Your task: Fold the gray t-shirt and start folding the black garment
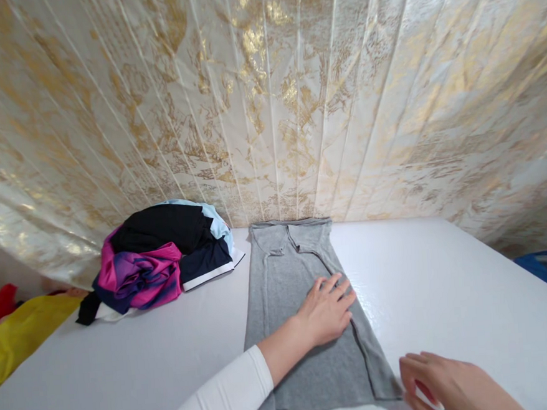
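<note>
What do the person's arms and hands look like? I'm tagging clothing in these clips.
The left hand is bare, its forearm in a long white sleeve that ends short of the wrist. The right hand is bare too; no sleeve, ring or watch shows.

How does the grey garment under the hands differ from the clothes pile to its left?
The grey garment lies flat and smoothed, folded into a long strip; the clothes pile is a crumpled heap. The garment is one plain colour; the pile mixes black, pink-purple, navy and pale blue. The left hand rests flat on the garment and the right hand is at its near corner; nothing touches the pile. Both sit on the white table.
</note>
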Tool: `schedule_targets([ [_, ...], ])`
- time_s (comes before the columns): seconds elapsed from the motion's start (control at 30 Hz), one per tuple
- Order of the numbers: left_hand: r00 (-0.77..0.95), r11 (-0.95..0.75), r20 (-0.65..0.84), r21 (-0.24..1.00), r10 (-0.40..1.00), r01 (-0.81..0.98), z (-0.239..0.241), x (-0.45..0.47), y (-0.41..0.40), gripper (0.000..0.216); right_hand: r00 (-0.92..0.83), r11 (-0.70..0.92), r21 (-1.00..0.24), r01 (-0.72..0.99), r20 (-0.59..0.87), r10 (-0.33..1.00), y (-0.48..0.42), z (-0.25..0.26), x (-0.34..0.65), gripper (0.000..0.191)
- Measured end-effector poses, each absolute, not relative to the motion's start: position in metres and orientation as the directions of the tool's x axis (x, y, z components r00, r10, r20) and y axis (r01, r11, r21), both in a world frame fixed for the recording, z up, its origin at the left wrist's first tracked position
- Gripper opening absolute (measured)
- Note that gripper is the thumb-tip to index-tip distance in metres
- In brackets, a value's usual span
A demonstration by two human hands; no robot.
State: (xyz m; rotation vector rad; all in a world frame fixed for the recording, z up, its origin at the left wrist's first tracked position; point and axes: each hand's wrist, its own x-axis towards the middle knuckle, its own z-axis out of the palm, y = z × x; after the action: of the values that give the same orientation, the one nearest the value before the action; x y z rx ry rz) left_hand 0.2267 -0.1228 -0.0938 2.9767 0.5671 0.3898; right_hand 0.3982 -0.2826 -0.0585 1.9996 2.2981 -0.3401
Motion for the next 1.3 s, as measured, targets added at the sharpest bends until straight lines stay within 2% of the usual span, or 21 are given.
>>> schedule_targets([
  [0.13,0.966,-0.989,0.218,0.086,0.136,0.120,-0.079,0.205,-0.157,0.038,-0.148,0.126,-0.219,0.968,-0.087,0.985,-0.255,-0.039,0.403,0.023],
  [0.23,0.978,-0.997,0.208,0.081,-0.002,-0.019,-0.080,0.187,-0.181,0.039,-0.212,0.211,-0.346,0.914,0.034,0.977,-0.233,-0.043,0.401,0.028],
  [0.33,0.974,-0.985,0.208,0.122,-0.091,-0.118,-0.079,0.172,-0.190,0.037,-0.281,0.283,-0.414,0.865,0.068,0.957,-0.218,-0.055,0.397,0.032],
  [0.4,0.980,-0.976,0.198,0.214,-0.002,-0.046,-0.073,0.159,-0.188,0.037,-0.318,0.319,-0.410,0.855,0.073,0.945,-0.215,-0.063,0.396,0.034],
  [0.5,0.940,-0.913,0.166,0.336,0.297,0.230,-0.063,0.133,-0.178,0.045,-0.303,0.355,-0.343,0.870,0.197,0.933,-0.219,-0.079,0.395,0.036],
  [0.6,0.818,-0.820,0.171,0.299,0.549,0.488,-0.070,0.098,-0.169,0.045,-0.261,0.348,-0.196,0.917,0.365,0.894,-0.231,-0.103,0.388,0.044],
  [0.7,0.709,-0.741,0.218,0.186,0.671,0.645,-0.094,0.066,-0.163,0.049,-0.265,0.306,-0.036,0.951,0.412,0.872,-0.240,-0.128,0.377,0.067],
  [0.8,0.658,-0.694,0.251,0.086,0.710,0.715,-0.114,0.045,-0.164,0.053,-0.260,0.268,0.036,0.963,0.401,0.879,-0.242,-0.139,0.374,0.078],
  [0.9,0.642,-0.673,0.274,0.029,0.716,0.739,-0.121,0.042,-0.170,0.056,-0.252,0.261,0.031,0.965,0.388,0.886,-0.238,-0.137,0.377,0.080],
  [1.0,0.646,-0.675,0.270,0.024,0.714,0.737,-0.121,0.052,-0.179,0.060,-0.258,0.268,0.027,0.963,0.383,0.887,-0.233,-0.137,0.377,0.082],
  [1.17,0.732,-0.746,0.162,0.034,0.661,0.666,-0.124,0.065,-0.185,0.080,-0.297,0.301,0.053,0.952,0.387,0.873,-0.234,-0.145,0.371,0.088],
  [1.3,0.708,-0.726,0.215,0.011,0.673,0.687,-0.123,0.055,-0.189,0.086,-0.364,0.367,0.067,0.928,0.378,0.852,-0.245,-0.140,0.371,0.092],
])
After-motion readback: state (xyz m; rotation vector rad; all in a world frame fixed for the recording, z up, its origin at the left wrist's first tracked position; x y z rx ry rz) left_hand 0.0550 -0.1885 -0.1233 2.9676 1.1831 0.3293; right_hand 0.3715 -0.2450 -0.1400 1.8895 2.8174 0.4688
